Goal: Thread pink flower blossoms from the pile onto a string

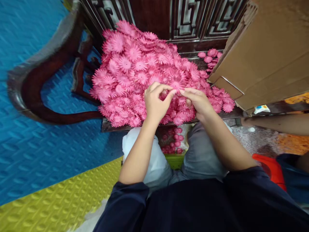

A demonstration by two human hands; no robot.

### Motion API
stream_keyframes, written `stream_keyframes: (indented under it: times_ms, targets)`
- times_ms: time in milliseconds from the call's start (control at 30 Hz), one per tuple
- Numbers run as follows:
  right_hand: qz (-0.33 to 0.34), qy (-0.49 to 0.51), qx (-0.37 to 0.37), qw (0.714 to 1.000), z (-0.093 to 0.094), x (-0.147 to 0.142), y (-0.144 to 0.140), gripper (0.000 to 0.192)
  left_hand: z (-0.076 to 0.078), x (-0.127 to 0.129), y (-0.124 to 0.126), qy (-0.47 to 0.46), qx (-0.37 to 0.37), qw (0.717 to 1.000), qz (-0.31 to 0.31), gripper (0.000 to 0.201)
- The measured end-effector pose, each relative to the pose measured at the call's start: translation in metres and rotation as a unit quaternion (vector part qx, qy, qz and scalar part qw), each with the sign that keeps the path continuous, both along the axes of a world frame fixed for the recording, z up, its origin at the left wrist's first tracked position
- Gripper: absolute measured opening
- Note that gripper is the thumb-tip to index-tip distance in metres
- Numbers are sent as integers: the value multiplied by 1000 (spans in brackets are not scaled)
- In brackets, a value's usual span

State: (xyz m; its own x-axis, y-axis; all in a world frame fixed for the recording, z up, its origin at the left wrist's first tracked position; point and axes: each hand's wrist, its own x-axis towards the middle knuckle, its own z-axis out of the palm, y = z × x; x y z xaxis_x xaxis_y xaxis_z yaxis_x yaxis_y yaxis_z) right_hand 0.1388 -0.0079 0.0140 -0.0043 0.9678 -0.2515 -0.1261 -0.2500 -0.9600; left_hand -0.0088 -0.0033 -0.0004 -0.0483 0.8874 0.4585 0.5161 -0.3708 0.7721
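Flowers, pink and paper-like, lie heaped in a big pile (pixel 145 67) on the dark wooden bench seat (pixel 113 126), banked against the carved backrest (pixel 188 19), which keeps them within easy reach of both hands. I see my left hand (pixel 155 103) and right hand (pixel 196 102) meeting at the near edge of the heap, fingertips pinched together on one pink flower (pixel 177 84) lifted just off the pile. Both wrists are cocked upward, forearms converging from my lap, left thumb and forefinger curled into a ring. A cardboard box (pixel 263 54) leans in at the right, touching the heap's fringe. More flowers sit in a green container (pixel 175 160) between my knees.
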Motion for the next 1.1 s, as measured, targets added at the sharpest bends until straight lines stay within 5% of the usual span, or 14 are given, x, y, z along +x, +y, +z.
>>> stream_keyframes:
  times_ms: [333, 767, 933, 1100]
  targets:
    - [26, 18, -13, 999, 1, 2, 3, 16, -5, 1, 5, 38, 8, 999, -14, 12]
    - [39, 28, 6, 999, 0, 3, 3, 14, -7, -4, 7, -172, -100, 973, -120, 5]
    - [29, 21, -10, 999, 3, 1, 2, 16, -4, -1, 6, -163, -120, 974, -99, 11]
    - [21, 0, 11, 1000, 7, -3, 0, 18, -2, 4, 3, -96, -65, 992, -46, 11]
